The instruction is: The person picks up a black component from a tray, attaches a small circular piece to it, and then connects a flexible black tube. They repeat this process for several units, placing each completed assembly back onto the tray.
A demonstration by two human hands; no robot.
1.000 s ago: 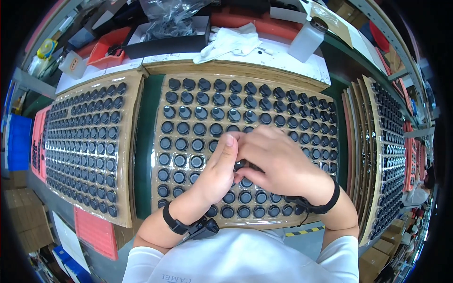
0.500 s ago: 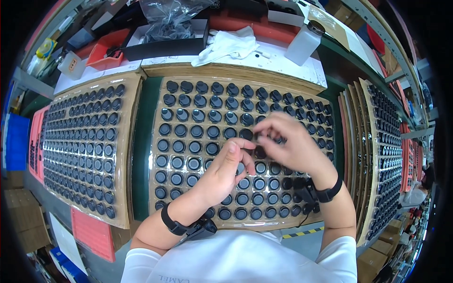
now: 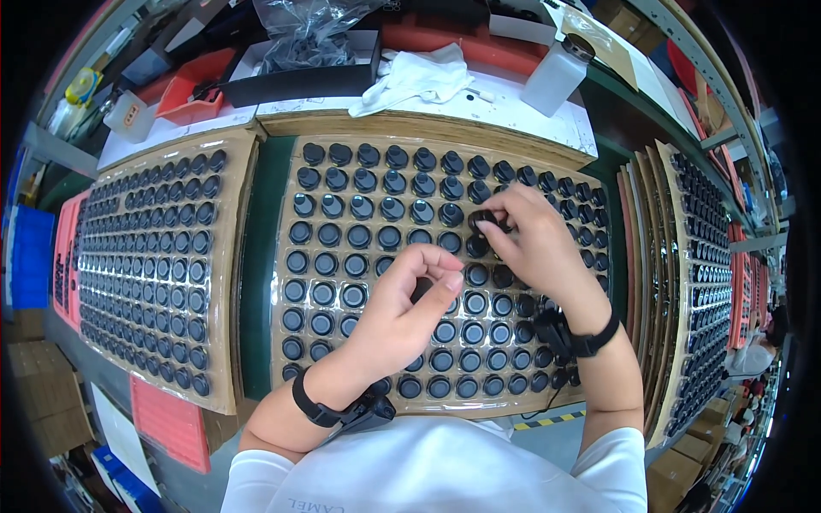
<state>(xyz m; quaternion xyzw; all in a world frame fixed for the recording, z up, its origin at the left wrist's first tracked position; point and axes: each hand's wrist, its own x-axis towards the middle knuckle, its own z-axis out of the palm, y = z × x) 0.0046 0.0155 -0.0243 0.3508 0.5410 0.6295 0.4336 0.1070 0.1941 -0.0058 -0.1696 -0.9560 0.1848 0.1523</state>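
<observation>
Head view: your right hand (image 3: 542, 245) has one black piece (image 3: 481, 220) in its grip, at the middle tray (image 3: 479, 405). Your one left hand (image 3: 402, 306): narrow grip, can't tell if it's holding anything.

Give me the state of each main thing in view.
Left hand: fingers curled, contents unclear
Right hand: pinching black part
Middle tray: flat, loaded
Left tray: loaded
White cloth: crumpled on bench
Bottle: capped
Black box: open, plastic bag inside

Grey metal racking (image 3: 705, 58) rises at right; yellow-and-black striped tape (image 3: 550, 421) marks the grey floor (image 3: 554, 437).
</observation>
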